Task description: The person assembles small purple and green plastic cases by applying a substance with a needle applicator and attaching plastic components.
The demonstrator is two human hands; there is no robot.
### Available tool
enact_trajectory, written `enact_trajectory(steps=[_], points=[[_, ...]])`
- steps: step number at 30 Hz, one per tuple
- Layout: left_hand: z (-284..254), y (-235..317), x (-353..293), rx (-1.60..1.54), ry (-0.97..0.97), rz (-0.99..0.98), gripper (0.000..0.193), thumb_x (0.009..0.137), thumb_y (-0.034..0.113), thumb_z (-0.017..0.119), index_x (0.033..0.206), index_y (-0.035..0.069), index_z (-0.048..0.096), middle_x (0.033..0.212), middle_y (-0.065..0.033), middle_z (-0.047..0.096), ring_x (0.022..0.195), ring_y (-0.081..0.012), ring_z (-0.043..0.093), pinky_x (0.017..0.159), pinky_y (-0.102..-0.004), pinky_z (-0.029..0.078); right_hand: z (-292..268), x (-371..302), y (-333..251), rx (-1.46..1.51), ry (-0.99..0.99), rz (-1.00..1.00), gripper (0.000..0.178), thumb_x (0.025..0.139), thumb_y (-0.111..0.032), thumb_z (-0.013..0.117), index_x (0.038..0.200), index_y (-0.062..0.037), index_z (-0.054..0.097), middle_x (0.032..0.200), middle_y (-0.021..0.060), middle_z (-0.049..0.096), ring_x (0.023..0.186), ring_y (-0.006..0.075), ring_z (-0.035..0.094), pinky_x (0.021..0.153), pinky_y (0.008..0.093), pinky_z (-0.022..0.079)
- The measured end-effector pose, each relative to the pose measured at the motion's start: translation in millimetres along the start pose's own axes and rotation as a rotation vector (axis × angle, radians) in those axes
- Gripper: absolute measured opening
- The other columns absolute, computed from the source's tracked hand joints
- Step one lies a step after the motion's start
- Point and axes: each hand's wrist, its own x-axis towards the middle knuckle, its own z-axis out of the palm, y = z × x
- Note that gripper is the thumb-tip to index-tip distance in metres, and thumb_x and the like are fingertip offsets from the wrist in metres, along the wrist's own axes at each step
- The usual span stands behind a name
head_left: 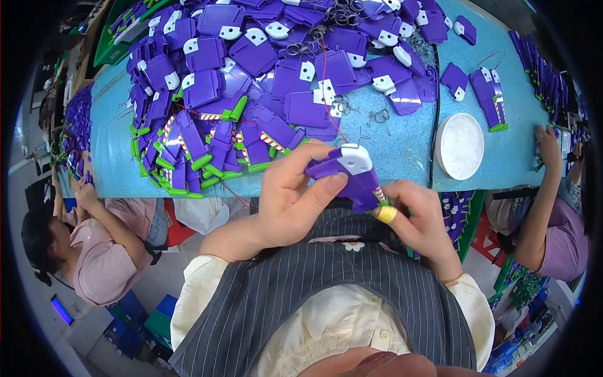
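Note:
A purple plastic piece with a white rounded end (336, 179) is held up in front of my chest, just past the table's near edge. My left hand (292, 196) is closed around its left side, the thumb pressed on the purple face. At its lower right end, beside a red-and-white striped strip, the fingers of my right hand (419, 218) pinch it. Yellow tape (387, 214) wraps one of those fingers. A thin red wire (328, 110) and a dark bent wire rise from the white end. My hands hide part of the piece.
Loose purple-and-white shells (204, 85) are heaped across the blue table (402, 144). Nearer lie green-tipped striped pieces (188, 141). Wire coils (379, 116), a white round dish (460, 146) and a finished-looking piece (488, 97) are around. Co-workers sit left (107, 251) and right (553, 226).

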Motion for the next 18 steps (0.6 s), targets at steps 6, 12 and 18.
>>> enact_trajectory(steps=[6,12,18], points=[[12.0,-17.9,-21.6,-0.148,-0.005,-0.188,0.018,0.091,0.009,0.055,0.106,-0.002,0.051,0.095,-0.004,0.058,0.085,-0.006,0.052,0.075,-0.0223,0.044,11.9,-6.7,1.5,0.094,0.068,-0.034,0.016,0.078,-0.01,0.068,0.088,0.0003,0.06,0.067,0.0077,0.054,0.051,0.0149,0.05,0.047,0.0267,0.037],[18.6,-23.9,-22.0,-0.195,-0.004,-0.238,0.02,0.092,0.009,0.053,0.108,-0.002,0.049,0.099,-0.0069,0.056,0.091,-0.01,0.052,0.08,-0.0249,0.042,22.3,-0.9,8.3,0.462,0.168,0.175,0.014,0.083,-0.011,0.065,0.09,0.0011,0.062,0.071,0.0052,0.059,0.062,0.008,0.056,0.056,0.0211,0.042],[7.4,-8.8,-1.8,0.576,-0.219,0.209,0.032,0.087,0.011,0.057,0.112,-0.002,0.043,0.117,-0.022,0.046,0.115,-0.0374,0.042,0.097,-0.0446,0.034,-4.5,6.4,1.7,0.098,0.187,-0.037,0.018,0.081,-0.01,0.066,0.095,0.0004,0.06,0.075,0.0065,0.059,0.066,0.0099,0.055,0.058,0.024,0.043]])
